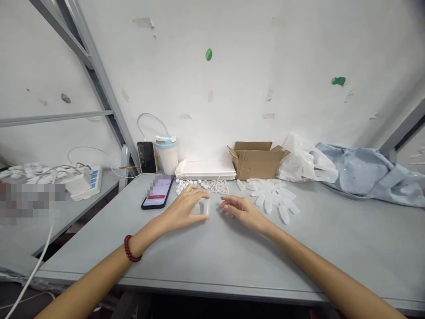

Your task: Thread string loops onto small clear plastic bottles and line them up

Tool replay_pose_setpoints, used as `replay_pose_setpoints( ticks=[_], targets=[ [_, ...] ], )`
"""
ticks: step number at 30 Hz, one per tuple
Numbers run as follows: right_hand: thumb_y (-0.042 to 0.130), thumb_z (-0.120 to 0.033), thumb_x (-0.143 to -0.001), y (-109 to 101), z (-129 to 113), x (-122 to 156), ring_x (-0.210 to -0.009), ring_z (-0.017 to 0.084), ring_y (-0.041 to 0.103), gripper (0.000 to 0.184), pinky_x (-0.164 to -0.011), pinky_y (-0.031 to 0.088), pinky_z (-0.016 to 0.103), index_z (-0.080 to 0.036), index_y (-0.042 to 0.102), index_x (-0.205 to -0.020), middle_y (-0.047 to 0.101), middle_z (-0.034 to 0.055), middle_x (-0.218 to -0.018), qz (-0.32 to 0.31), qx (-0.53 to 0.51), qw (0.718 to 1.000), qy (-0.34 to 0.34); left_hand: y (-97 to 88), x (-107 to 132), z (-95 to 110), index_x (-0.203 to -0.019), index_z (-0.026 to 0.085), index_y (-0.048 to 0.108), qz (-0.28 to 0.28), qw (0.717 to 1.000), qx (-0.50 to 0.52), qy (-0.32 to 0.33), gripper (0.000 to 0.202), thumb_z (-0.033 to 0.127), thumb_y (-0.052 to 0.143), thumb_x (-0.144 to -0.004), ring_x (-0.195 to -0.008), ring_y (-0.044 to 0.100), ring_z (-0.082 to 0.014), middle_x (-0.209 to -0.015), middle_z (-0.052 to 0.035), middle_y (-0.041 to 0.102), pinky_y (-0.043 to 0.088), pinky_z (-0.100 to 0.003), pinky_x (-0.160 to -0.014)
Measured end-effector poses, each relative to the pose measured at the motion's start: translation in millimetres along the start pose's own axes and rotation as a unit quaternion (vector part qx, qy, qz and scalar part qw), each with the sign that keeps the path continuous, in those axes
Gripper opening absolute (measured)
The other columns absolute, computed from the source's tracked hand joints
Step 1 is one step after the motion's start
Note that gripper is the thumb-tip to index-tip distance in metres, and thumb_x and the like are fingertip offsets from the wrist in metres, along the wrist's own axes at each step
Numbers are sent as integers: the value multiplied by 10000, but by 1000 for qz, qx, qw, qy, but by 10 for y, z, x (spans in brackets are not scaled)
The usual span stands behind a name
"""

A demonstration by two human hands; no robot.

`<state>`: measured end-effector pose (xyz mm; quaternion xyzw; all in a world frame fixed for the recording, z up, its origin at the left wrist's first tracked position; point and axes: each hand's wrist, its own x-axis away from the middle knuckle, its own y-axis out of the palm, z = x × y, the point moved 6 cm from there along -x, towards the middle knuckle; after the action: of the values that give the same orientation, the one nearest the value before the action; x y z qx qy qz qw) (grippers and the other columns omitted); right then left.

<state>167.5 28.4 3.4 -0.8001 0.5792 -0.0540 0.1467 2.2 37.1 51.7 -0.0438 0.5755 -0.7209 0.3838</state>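
A: Starting at the far left, what's there?

B: A white power strip (pixel 96 179) with blue patches, on a neighbouring counter (pixel 108 180). Next, at the back of the main counter (pixel 212 257), an upright phone (pixel 147 157) stands beside a pale cup (pixel 168 158) with a blue lid. Nearer the person lies a dark-edged phone (pixel 158 195), screen up and lit.

A: And the left hand?

B: The left hand (pixel 181 208), a red beaded bracelet (pixel 126 249) on its wrist, reaches in just right of that phone. Its grip is closed on a clear plastic piece (pixel 206 207), pinched between thumb and fingertips near the middle of the counter.

A: Which way does the piece point?

B: Its long axis runs from the thumb, on the near side, to the fingertips on the far side, so it points away from the person. I can't tell whether it touches the counter.

A: What's behind it?

B: Small white parts (pixel 181 186), then a heap of white cords (pixel 219 186), both before a white stack (pixel 207 169).

A: The right hand?

B: The right hand (pixel 244 212) faces the left across a gap, its grip loose, fingers softly bent. A cardboard box (pixel 258 165) stands behind it, open-topped. Just beyond its right side, translucent plastic strips (pixel 274 197) fan out in several directions.

A: Farthest right?

B: A white plastic bag (pixel 303 159), then crumpled light-blue fabric (pixel 358 170).
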Motion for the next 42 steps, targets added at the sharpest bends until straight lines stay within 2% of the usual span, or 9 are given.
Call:
replay_pose_setpoints(
  ticks=[6, 14, 18, 21, 25, 28, 32, 36, 42],
  targets=[
    [487, -304, -809, -89, 7, -42, -791, 183, 639, 371, -626, 482, 302, -124, 562, -1124, 671, 106, -972, 51, 37, 998, 0, 66, 116, -128, -1074, 209, 563, -57, 997, 17, -42, 429, 357, 696, -694, -1070, 437, -248, -1109, -47, 600, 396, -367, -894],
    [463, -303, -815, -280, -22, -67, -736, 173, 627, 292, -590, 468, 292, -138, 581, -1025, 678, 87, -914, 109, 83, 991, -15, 123, 86, -163, -1062, 200, 575, -55, 997, 23, -39, 418, 357, 687, -691, -1047, 461, -240, -1060, -60, 605, 393, -374, -892],
    [443, -269, -832, -383, -33, -72, -737, 175, 625, 253, -613, 468, 300, -159, 594, -1004, 685, 73, -902, 138, 144, 980, -23, 114, 124, -194, -1051, 194, 574, -67, 997, 9, -48, 413, 378, 678, -696, -1053, 460, -237, -1047, -57, 601, 402, -365, -887],
    [427, -231, -849, -463, -56, -78, -811, 198, 620, 256, -683, 469, 318, -149, 602, -1016, 681, 88, -923, 159, 246, 955, -53, 84, 131, -186, -1052, 202, 572, -69, 997, 8, -39, 423, 422, 667, -704, -1047, 464, -233, -1054, -55, 600, 417, -351, -863],
    [391, -139, -868, -543, -66, -139, -944, 225, 580, 297, -813, 437, 337, -106, 591, -1085, 636, 140, -1035, 151, 424, 889, -82, 42, 18, -177, -1020, 198, 578, -51, 997, 10, -49, 328, 429, 584, -787, -1024, 478, -231, -1022, -63, 602, 431, -345, -832],
    [416, -106, -864, -599, -53, -251, -1003, 238, 544, 306, -847, 412, 327, -101, 591, -1114, 612, 148, -1068, 117, 522, 842, -66, 81, -201, -165, -970, 184, 591, -40, 998, -21, -45, 211, 340, 531, -840, -1011, 474, -229, -976, -61, 609, 422, -358, -845],
    [428, -157, -890, -674, -60, -410, -986, 239, 538, 284, -811, 397, 312, -149, 612, -1106, 617, 135, -1048, 87, 597, 797, -26, 244, -564, -85, -962, 170, 626, -39, 990, -129, 35, 164, 196, 562, -813, -966, 461, -242, -925, -84, 599, 410, -373, -829],
    [422, -224, -905, -712, -61, -486, -1009, 282, 527, 269, -790, 380, 343, -147, 642, -1041, 613, 168, -1038, 89, 620, 780, -8, 421, -800, -26, -900, 178, 656, -38, 974, -206, 82, 129, 198, 592, -790, -920, 459, -246, -880, -88, 573, 408, -359, -783],
    [409, -219, -905, -696, -10, -503, -952, 278, 548, 274, -757, 358, 341, -179, 676, -951, 658, 152, -927, 75, 638, 767, 1, 564, -888, 29, -746, 159, 648, -33, 962, -251, 103, 116, 141, 545, -796, -901, 465, -260, -807, -105, 568, 398, -365, -746]
  ],
)
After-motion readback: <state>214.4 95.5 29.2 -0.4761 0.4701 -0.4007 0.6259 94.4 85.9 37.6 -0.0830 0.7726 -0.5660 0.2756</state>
